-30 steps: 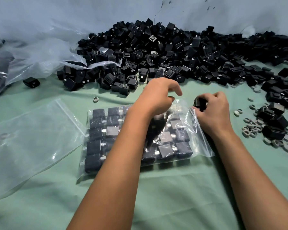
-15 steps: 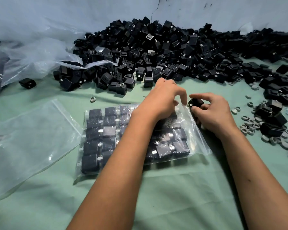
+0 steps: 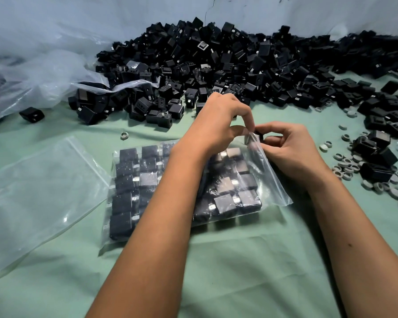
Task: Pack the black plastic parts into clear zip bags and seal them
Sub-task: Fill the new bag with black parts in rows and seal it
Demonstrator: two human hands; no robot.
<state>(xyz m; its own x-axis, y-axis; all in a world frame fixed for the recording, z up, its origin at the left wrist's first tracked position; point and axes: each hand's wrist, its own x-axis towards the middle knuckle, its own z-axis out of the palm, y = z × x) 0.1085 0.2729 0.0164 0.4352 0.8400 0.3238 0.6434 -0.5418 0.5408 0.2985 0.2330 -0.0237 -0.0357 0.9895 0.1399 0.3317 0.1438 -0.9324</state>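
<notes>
On the green cloth (image 3: pixel 228 260), the left hand (image 3: pixel 218 125) pinches the open lip of the part-filled bag (image 3: pixel 133 180), while the right hand (image 3: pixel 290 150) grips what looks like a black part (image 3: pixel 260 136) at the mouth, the pile (image 3: pixel 216 65) lying behind.

Tabletop (image 3: pixel 239 283) cover: plain pale green. Parts heap (image 3: pixel 216 72) at 12 o'clock: black, small silver tabs. Zip bag (image 3: pixel 271 189) under my hands: clear, black parts in rows inside. Rings (image 3: pixel 345 164) at 3 o'clock: grey. Backdrop sheet (image 3: pixel 55 24): pale blue-grey.
</notes>
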